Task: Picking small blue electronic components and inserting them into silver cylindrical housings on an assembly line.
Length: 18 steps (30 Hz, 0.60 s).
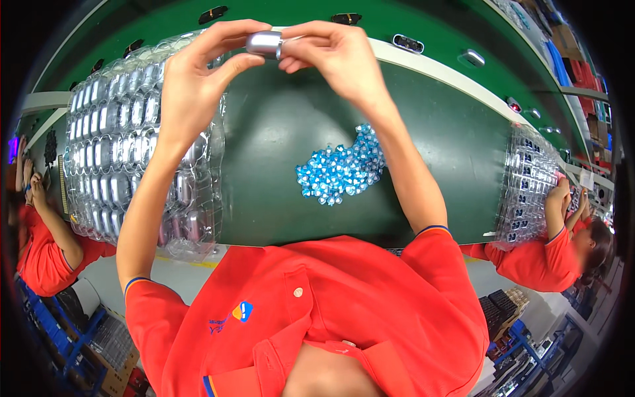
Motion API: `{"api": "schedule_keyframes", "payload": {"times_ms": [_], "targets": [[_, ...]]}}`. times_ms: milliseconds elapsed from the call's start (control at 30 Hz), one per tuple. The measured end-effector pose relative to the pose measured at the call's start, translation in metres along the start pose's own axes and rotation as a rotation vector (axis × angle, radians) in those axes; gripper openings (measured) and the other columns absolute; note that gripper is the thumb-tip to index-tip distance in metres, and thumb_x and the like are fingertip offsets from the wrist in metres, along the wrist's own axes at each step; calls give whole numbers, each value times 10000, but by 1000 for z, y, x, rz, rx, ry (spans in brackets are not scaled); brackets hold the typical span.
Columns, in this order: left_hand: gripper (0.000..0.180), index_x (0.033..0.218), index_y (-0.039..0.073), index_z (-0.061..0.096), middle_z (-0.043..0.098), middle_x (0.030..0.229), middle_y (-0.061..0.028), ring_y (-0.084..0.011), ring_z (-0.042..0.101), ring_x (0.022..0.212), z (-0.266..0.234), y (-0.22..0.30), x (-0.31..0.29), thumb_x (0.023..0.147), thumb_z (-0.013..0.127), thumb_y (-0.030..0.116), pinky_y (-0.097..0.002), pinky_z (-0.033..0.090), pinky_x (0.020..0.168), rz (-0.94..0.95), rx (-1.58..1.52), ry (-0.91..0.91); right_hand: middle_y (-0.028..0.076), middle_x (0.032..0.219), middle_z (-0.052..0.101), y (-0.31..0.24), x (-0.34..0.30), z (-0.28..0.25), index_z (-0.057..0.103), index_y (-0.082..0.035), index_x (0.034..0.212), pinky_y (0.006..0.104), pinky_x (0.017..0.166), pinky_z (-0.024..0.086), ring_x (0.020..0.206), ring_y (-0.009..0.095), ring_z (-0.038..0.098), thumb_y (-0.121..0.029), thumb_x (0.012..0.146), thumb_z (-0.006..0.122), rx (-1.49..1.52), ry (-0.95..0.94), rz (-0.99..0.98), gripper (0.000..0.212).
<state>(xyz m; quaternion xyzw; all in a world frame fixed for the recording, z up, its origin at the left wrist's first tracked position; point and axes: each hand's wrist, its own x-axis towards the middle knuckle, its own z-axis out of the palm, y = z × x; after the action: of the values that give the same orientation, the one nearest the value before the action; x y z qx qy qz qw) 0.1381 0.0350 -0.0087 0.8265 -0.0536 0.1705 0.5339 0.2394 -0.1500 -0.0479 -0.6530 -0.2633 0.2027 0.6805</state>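
Over the far edge of the dark green table, both hands are raised to a small, rounded silver case (pixel 264 44) that looks like an earbud charging case. My left hand (pixel 198 76) grips its left side between the thumb and fingers. At the right end of the case, my right hand (pixel 340 63) has its fingers pinched; some of what they grip is hidden. A pile of small blue pieces with whitish centres (pixel 340 169) lies on the table below the right wrist. Beside my left forearm, stacked clear plastic trays (pixel 215 149) hold rows of similar silver cases.
Behind the table's pale rim (pixel 456 79) runs a green belt (pixel 297 12) carrying scattered dark and silver pieces. More clear trays (pixel 529 178) with dark inserts stand at the right end. One co-worker in red (pixel 46 245) sits at left, another (pixel 542 261) at right.
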Motion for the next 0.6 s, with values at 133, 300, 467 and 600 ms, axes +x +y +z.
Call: {"api": "schedule_keyframes", "payload": {"times_ms": [133,300,467,600], "targets": [[315,1180,5,654,697,1109,-77,-174,684,1021,-9,-2,-1,867,694,14,-298,556,891,-108,-92,43,190,851,711,-6,23,-62,680,43,1126,328,741,566,741,205,711,-364,919,672,-901,290,115,457],[327,1206,7,638,691,1106,-87,-184,683,1024,-12,-5,0,884,690,33,-299,558,893,-173,-171,56,181,868,714,56,71,-80,686,30,1111,348,775,563,774,218,719,-414,892,683,-1380,341,187,495],[330,1213,1,630,676,1137,-90,-187,684,1025,-21,-11,-3,888,684,25,-298,567,886,-240,-231,85,99,880,686,9,56,-31,584,0,1140,294,694,534,771,155,667,-128,847,733,-650,266,-71,352],[353,1247,25,619,664,1182,-98,-205,665,1065,-22,-7,-2,901,675,59,-339,545,910,-242,-299,95,125,917,676,-6,18,1,519,-6,1220,345,719,539,780,229,663,-107,886,687,-227,25,-504,387]]}}
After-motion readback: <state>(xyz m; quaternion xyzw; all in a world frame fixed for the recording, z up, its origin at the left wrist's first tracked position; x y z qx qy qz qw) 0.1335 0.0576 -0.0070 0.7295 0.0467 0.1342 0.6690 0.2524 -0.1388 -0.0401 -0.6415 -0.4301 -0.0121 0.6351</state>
